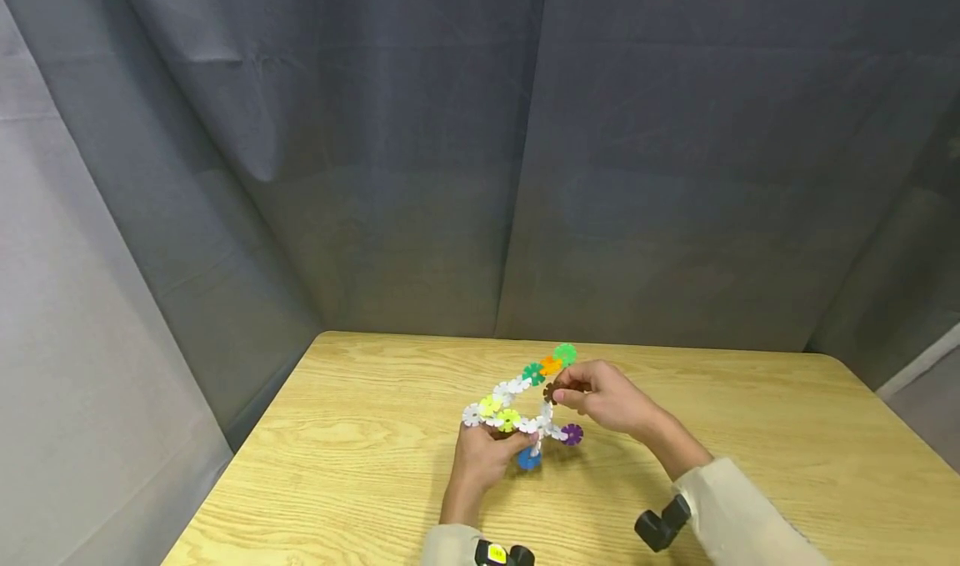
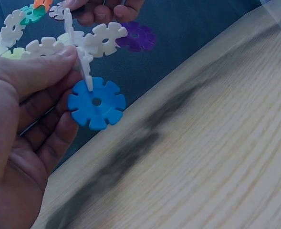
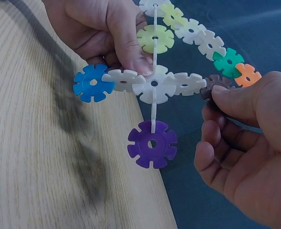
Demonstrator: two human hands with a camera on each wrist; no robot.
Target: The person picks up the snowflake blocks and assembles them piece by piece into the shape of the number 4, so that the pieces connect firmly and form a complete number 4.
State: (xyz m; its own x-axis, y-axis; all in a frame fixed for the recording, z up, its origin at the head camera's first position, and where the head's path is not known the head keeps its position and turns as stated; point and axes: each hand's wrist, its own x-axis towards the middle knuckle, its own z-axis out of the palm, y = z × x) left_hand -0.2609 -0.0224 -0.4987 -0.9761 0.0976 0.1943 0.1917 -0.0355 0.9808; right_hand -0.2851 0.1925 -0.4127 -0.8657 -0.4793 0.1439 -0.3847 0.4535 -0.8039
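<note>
A chain of notched plastic discs is linked into a branching figure, held above the table. My left hand (image 1: 482,458) grips its white discs (image 3: 154,85) near the crossing, thumb on top. My right hand (image 1: 611,399) pinches a brown disc (image 3: 218,87) between thumb and forefinger, at the end of one white arm. A blue disc (image 2: 97,103) ends the opposite arm, and a purple disc (image 3: 152,144) ends another. From the far end, a second branch runs back through yellow and white discs to a dark green disc (image 3: 228,62), an orange disc (image 3: 248,75) and a light green disc (image 1: 565,354).
The wooden table (image 1: 337,449) lies under both hands, and the figure casts a shadow on it. Behind the table's far edge hangs a dark grey curtain (image 1: 420,174), with a lighter grey panel (image 1: 75,341) at the left.
</note>
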